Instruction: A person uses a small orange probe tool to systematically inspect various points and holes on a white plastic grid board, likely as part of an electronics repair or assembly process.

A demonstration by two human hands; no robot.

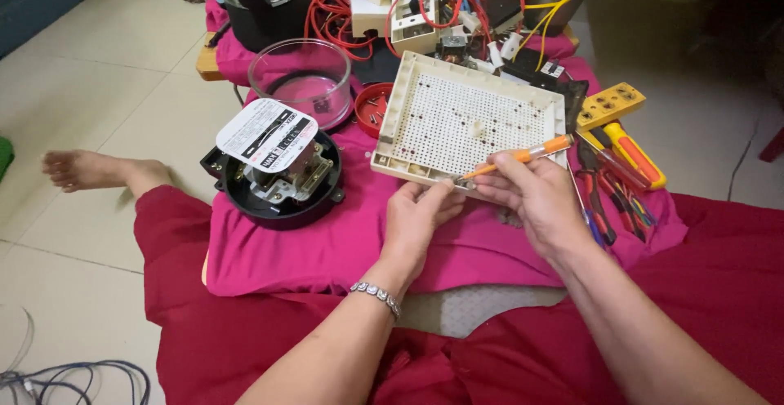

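A pink cloth (310, 250) carries a cream perforated board (474, 119) (tilted, near edge down); left hand (415, 217) pinches that edge, right hand (535, 193) closed around an orange screwdriver (523, 157), tip at the corner

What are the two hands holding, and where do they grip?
The right hand grips an orange screwdriver by its handle. The left hand pinches the near edge of the cream perforated board at the tip.

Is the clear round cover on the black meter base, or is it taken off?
Taken off. The clear round cover stands alone on the pink cloth, behind the black meter base, whose inner parts lie exposed.
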